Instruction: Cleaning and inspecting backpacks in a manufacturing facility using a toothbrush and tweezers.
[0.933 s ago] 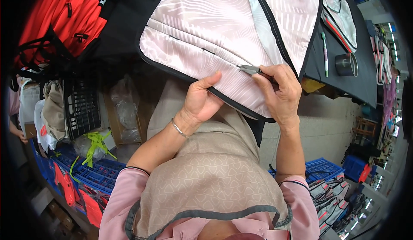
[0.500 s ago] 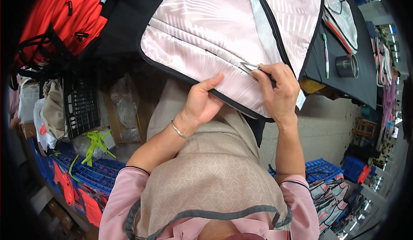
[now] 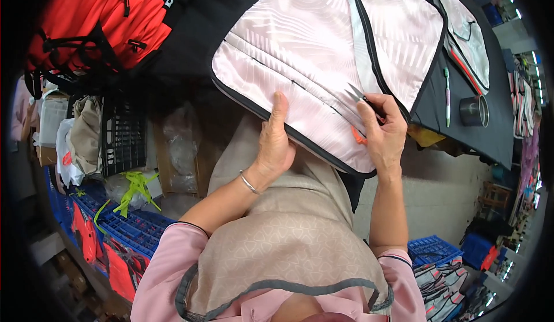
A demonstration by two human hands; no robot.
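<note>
A shiny pale pink fabric panel (image 3: 271, 30) with black bound edges and a seamed slit lies partly on the table and hangs toward my lap. My left hand (image 3: 276, 146) holds its near edge, thumb on top and fingers hidden underneath. My right hand (image 3: 385, 131) is closed around small thread snips (image 3: 356, 94), whose blade tips are apart and point up-left over the panel near the slit. Most of the snips' handle is hidden in the palm. A bit of orange (image 3: 359, 135) shows beside the right fingers; I cannot tell what it belongs to.
Red bags (image 3: 86, 22) with black straps are piled at the far left. On the black table (image 3: 461, 82) at right are a toothbrush (image 3: 447, 97), a metal cup (image 3: 474, 111) and another pale panel (image 3: 470, 39). Crates (image 3: 124, 137) stand below left.
The snips have come up from the slit, and their blades now show spread apart. The orange bit has come into sight. In the picture, the panel and table sit farther right.
</note>
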